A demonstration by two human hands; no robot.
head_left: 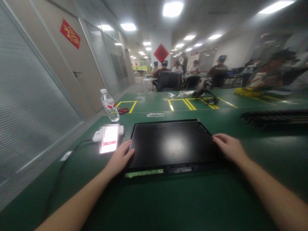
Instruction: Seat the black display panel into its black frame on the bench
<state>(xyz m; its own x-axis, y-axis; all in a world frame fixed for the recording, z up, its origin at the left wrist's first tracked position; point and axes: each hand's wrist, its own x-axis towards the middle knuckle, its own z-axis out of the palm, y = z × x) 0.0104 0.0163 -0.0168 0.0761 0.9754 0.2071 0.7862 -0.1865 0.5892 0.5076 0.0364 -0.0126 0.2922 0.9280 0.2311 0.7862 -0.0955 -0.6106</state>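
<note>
A black flat display panel [154, 144] lies face up in front of me, with a light reflected on its glossy face. Along its near edge runs a green circuit strip [144, 173] beside a black section. My left hand [122, 156] grips the panel's left side, thumb on top and fingers partly hidden beneath. On the opposite side, my right hand [228, 147] holds the right edge; its fingertips touch the rim near the far corner. Whether the panel rests fully on the table or is slightly raised, I cannot tell.
Left of the panel are a lit phone [110, 139], a white charger [96, 136] with a cable, a water bottle [110, 106] and red-handled scissors [123, 111]. Dark stacked strips [274, 118] lie right on the green table [173, 202]. Headphones [207, 96] sit farther back; people work beyond.
</note>
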